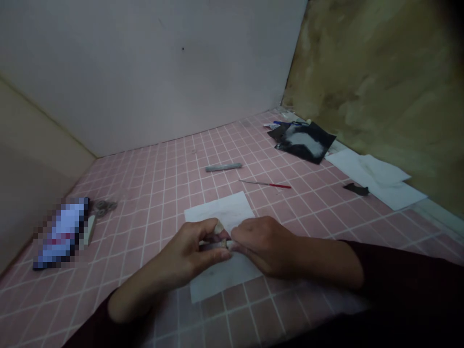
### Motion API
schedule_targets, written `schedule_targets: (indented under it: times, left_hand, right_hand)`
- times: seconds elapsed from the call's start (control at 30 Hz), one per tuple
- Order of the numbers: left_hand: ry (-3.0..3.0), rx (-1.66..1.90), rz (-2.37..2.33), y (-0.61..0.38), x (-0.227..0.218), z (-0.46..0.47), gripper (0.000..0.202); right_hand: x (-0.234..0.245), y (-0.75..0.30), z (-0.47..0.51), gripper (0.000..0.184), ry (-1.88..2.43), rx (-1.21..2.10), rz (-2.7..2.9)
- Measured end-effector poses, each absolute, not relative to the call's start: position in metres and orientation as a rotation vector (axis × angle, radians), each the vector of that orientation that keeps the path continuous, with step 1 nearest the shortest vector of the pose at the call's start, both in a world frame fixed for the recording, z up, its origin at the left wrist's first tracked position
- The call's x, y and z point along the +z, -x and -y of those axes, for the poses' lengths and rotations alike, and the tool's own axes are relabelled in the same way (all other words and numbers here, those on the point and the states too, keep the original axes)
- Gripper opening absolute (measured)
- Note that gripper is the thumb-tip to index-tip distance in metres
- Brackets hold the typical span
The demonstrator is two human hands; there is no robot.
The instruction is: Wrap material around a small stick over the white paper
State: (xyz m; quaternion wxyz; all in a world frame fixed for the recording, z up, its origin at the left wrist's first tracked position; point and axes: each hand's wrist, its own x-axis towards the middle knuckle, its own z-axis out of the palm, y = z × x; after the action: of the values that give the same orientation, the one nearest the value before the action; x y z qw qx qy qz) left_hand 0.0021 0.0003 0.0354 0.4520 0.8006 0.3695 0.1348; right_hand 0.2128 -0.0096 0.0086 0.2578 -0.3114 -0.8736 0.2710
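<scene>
My left hand [192, 249] is closed, with its thumb and fingers pinching a small pale piece [224, 243] that looks ring-like; its exact kind is too small to tell. A light wrap covers one fingertip of that hand. My right hand [266, 244] is curled closed against the same piece, and a whitish end shows at its fingertips. Whatever else it grips is hidden by the fingers. Both hands meet over a white sheet of paper [217, 210] that carries faint smudges. Beyond them lie a needle file with a red handle [280, 185] and a grey stick [224, 167].
Pink tiled cloth covers the surface. At the far right are dusty black sandpaper [319, 150], a torn dark scrap [356, 189] and white papers [387, 193]. A blurred-out packet [61, 234], a pale block [89, 231] and grey coiled bits [104, 207] lie left. Walls enclose the back and sides.
</scene>
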Motion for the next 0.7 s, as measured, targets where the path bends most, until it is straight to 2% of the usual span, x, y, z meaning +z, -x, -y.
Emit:
schedule_targets:
  times: [0.07,0.17,0.2,0.27,0.37,0.43,0.5,0.63,0.7]
  left_hand:
    - [-2.164,0.439,-0.974,-0.004,0.032,0.002,0.012]
    - [-2.527,0.655,-1.040,-0.007,0.023,0.007,0.006]
    - [-2.551,0.685,-1.042,-0.008,0.022,0.008,0.005]
    - [-2.398,0.624,-1.036,-0.007,0.025,0.006,0.005]
    - [-2.004,0.449,-0.924,-0.005,0.036,0.002,0.014]
    - [-1.948,0.415,-0.889,-0.005,0.038,0.001,0.015]
    - [-2.133,0.478,-0.953,-0.006,0.033,0.004,0.012]
    - [-2.517,0.681,-1.054,-0.008,0.023,0.009,0.008]
    - [-2.336,0.608,-1.069,-0.008,0.027,0.008,0.010]
  right_hand:
    - [0.010,-0.212,0.006,0.033,0.938,0.996,2.267]
    - [0.014,-0.211,-0.002,0.041,1.044,1.579,2.025]
    - [0.014,-0.211,-0.003,0.042,1.052,1.646,1.984]
    - [0.014,-0.212,0.000,0.040,1.042,1.449,2.053]
    - [0.011,-0.213,0.009,0.033,0.877,0.813,2.295]
    - [0.011,-0.214,0.011,0.031,0.844,0.649,2.354]
    - [0.013,-0.214,0.008,0.033,0.937,0.821,2.297]
    - [0.020,-0.214,-0.001,0.043,1.040,1.509,2.081]
    - [0.020,-0.214,0.001,0.041,1.041,1.405,2.118]
